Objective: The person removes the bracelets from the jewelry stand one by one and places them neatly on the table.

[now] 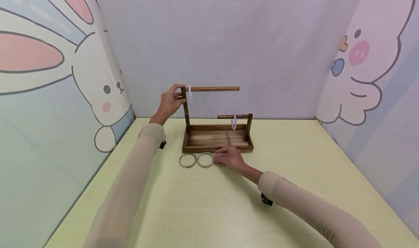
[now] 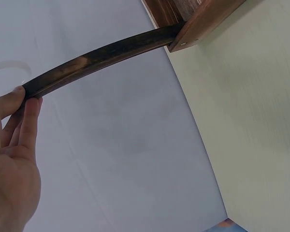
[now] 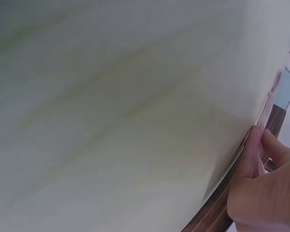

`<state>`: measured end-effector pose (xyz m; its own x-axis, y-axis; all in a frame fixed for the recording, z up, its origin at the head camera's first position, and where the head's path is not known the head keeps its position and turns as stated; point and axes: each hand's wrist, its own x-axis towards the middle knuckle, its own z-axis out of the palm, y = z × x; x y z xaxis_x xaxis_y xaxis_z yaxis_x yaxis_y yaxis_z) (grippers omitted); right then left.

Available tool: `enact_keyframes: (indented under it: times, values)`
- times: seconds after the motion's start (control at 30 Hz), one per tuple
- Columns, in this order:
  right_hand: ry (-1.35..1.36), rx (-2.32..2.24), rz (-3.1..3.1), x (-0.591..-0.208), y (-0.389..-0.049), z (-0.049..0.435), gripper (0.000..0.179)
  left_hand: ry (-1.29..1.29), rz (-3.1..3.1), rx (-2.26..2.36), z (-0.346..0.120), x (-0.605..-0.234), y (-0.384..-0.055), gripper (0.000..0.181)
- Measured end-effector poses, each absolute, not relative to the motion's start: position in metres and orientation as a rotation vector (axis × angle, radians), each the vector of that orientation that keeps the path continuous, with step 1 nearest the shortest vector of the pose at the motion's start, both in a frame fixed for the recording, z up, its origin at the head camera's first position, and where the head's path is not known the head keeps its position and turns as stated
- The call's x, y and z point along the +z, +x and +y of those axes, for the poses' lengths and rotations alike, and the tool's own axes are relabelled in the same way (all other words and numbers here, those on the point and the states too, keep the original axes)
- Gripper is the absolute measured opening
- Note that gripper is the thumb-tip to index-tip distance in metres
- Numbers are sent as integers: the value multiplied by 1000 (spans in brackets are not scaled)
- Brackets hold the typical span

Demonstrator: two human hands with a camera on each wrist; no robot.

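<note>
A wooden bangle stand (image 1: 217, 148) has a tall post at left and a short one at right, each with a horizontal rod. My left hand (image 1: 171, 102) pinches the top of the tall post (image 2: 101, 57) between thumb and fingers. A white bangle (image 1: 190, 91) hangs on the upper rod beside it; a pale lilac bangle (image 1: 234, 122) hangs on the lower rod. My right hand (image 1: 231, 158) is down at the table before the tray, its fingertips (image 3: 255, 137) around a bangle mostly hidden by them. Left of it lie two greyish bangles, one (image 1: 205, 166) nearest the fingers and another (image 1: 187, 167) farther left.
The stand's shallow tray base rests on a pale yellow table (image 1: 196, 208). A plain back wall (image 1: 275, 59) rises behind, and side walls with cartoon animals, a rabbit (image 1: 95, 77) at left, flank the table.
</note>
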<state>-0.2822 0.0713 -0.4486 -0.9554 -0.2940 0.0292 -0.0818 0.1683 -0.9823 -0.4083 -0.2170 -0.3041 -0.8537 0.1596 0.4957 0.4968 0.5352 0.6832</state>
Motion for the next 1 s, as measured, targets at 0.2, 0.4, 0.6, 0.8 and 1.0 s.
enact_keyframes:
  times: [0.2,0.4,0.6,0.8,1.0]
  values:
    - [-404,-1887,2262,-447,-281,75,31,-555,-2395,-1250,-216,-303,-406,62]
    - [-469,-1824,2297,-446,-280,80,33,-567,-2396,-1248,-216,-303,-404,61]
    - [-512,-1780,2311,-443,-278,81,34,-555,-2392,-1266,-217,-306,-405,61]
    - [-504,-1760,2313,-437,-274,81,35,-551,-2395,-1261,-217,-307,-404,61]
    - [-484,-1757,2346,-430,-278,81,30,-561,-2386,-1257,-217,-304,-404,61]
